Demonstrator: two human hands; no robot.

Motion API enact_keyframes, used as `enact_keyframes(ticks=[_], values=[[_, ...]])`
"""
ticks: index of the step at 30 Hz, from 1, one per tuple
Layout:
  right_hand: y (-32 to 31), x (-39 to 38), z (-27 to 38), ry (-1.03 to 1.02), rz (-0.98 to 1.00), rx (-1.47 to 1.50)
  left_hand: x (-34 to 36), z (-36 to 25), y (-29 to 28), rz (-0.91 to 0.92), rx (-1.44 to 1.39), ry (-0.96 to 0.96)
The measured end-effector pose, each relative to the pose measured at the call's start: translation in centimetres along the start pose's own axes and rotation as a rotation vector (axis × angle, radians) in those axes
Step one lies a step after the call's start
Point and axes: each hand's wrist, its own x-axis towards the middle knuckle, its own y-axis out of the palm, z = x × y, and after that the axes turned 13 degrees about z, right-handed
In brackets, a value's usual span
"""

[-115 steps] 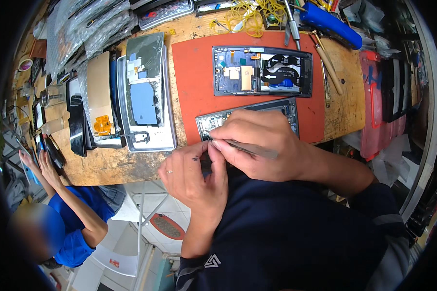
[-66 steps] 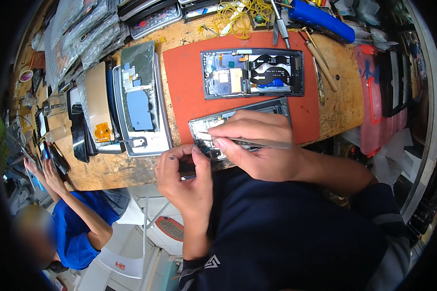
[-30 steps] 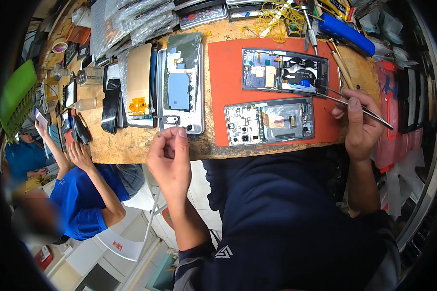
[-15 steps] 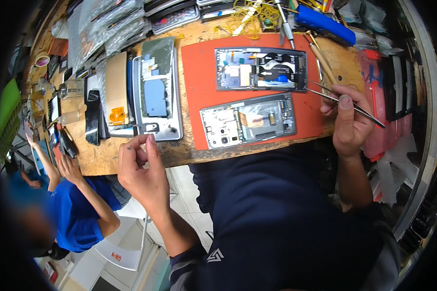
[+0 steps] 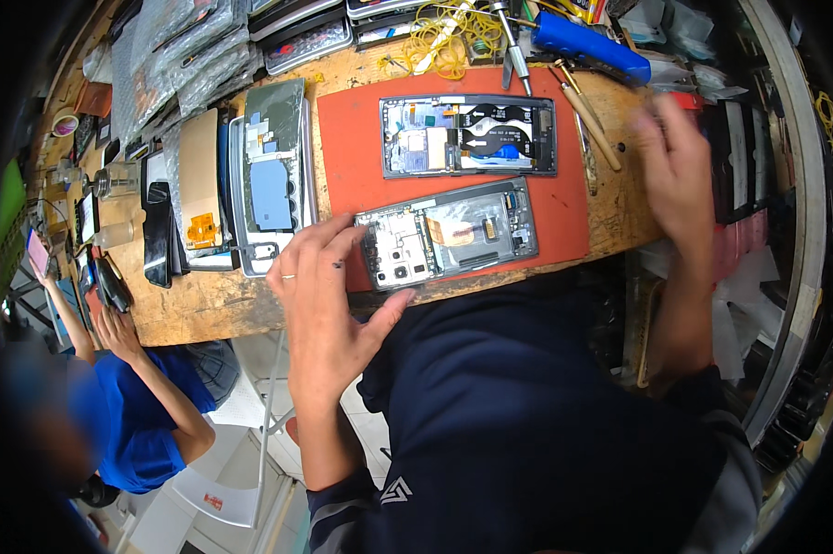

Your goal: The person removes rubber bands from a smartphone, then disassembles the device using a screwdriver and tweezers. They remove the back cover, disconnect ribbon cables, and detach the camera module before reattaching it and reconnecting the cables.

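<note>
The lower opened phone (image 5: 458, 240), showing circuit board and camera modules, lies slightly tilted on an orange-red mat (image 5: 343, 138). Above it lies another opened phone (image 5: 467, 137) with black flex cables. My left hand (image 5: 324, 305) is spread around the lower phone's left end, fingertips near its top corner and thumb by its bottom edge. My right hand (image 5: 675, 185) is raised beyond the mat's right side, near wooden-handled tools (image 5: 601, 138); its fingers are blurred, and I cannot make out tweezers in them.
Screens and phone parts (image 5: 269, 194) lie left of the mat, bubble-wrap bundles (image 5: 195, 55) behind. A blue tool (image 5: 592, 51), yellow wire (image 5: 435, 37) and dark cases (image 5: 740, 162) surround the back and right. A co-worker's blue-sleeved arm (image 5: 172, 397) works at lower left.
My left hand has moved from below the left trays onto the lower phone's end, opening out. My right hand has risen to the upper right; the tweezers it held no longer show.
</note>
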Motion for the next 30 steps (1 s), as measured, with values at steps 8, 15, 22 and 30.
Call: enact_keyframes(ticks=[8,15,22,30], values=[[2.3,1.2,-0.2,-0.339,-0.273,-0.382,-1.9,-0.2,0.2,-0.083,-0.009,-0.117],[5.1,-3.4,5.1,-0.570,0.367,-0.130,-2.3,-1.4,1.6,-0.206,-0.238,-0.196],[7.1,-3.9,5.3,-0.515,0.407,-0.219,-1.4,-2.1,1.4,-0.292,-0.222,-0.237],[6.8,-2.8,5.8,-0.481,0.419,-0.164,-1.5,-1.9,1.9,-0.328,-0.206,-0.249]])
